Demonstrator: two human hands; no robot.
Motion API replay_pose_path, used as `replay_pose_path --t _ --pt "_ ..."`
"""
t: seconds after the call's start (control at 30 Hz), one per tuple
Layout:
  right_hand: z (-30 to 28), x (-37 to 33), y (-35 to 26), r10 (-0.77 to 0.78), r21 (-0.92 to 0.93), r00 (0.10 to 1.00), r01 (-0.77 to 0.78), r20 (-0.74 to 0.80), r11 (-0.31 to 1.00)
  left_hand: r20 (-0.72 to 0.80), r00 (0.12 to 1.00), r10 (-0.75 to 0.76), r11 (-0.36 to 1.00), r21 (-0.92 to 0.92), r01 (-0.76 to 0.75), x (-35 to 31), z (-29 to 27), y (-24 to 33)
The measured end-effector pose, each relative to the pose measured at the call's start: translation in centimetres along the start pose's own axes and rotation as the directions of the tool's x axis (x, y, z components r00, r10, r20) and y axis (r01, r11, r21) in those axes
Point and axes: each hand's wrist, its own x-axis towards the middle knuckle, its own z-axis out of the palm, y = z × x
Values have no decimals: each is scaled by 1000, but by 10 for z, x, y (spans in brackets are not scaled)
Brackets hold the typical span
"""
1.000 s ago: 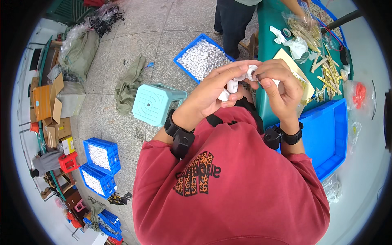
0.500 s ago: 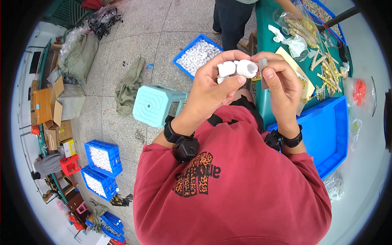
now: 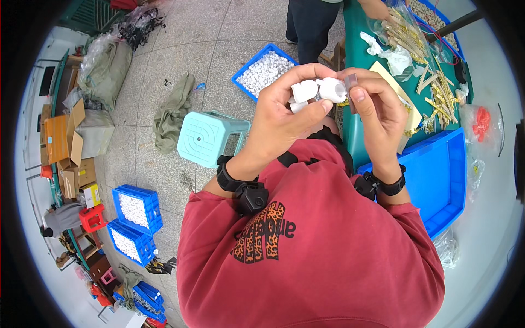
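Note:
Several small white rounded plastic pieces [image 3: 304, 91] sit in my left hand [image 3: 279, 112], its fingers and thumb closed round them. The piece nearest my right hand, a hollow white cap [image 3: 331, 88], is held by the thumb and has its opening turned to the right. A small flat grey strip [image 3: 351, 87], metal-looking, is pinched between thumb and fingers of my right hand [image 3: 383, 106]. Its left edge lies against or just in front of the cap's opening; I cannot tell whether it goes inside. Both hands are raised close together in front of my chest.
On the right a green table [image 3: 358, 49] carries yellow strips [image 3: 442, 101] and a blue tray [image 3: 421, 164]. Across it stands another person [image 3: 311, 27]. A blue crate of white pieces [image 3: 266, 71] and a mint stool [image 3: 203, 139] stand on the floor.
The grey strip in my right hand has shifted slightly left and turned, closing up to the white cap's opening. The cap has tilted a little in my left hand.

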Motion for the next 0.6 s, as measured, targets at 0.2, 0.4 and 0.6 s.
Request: replay_pose_path --t 0.2,0.4,0.6 --pt "2 -1 0 5 -53 1000 -6 -11 999 -44 999 17 1000 3 -17 0 3 0" --pt "0 0 5 79 29 997 -79 -2 996 -37 998 49 992 116 -45 3 -5 -5" --pt "-7 3 14 28 43 988 -22 -153 999 -65 989 132 909 406 -95 38 -22 -30"
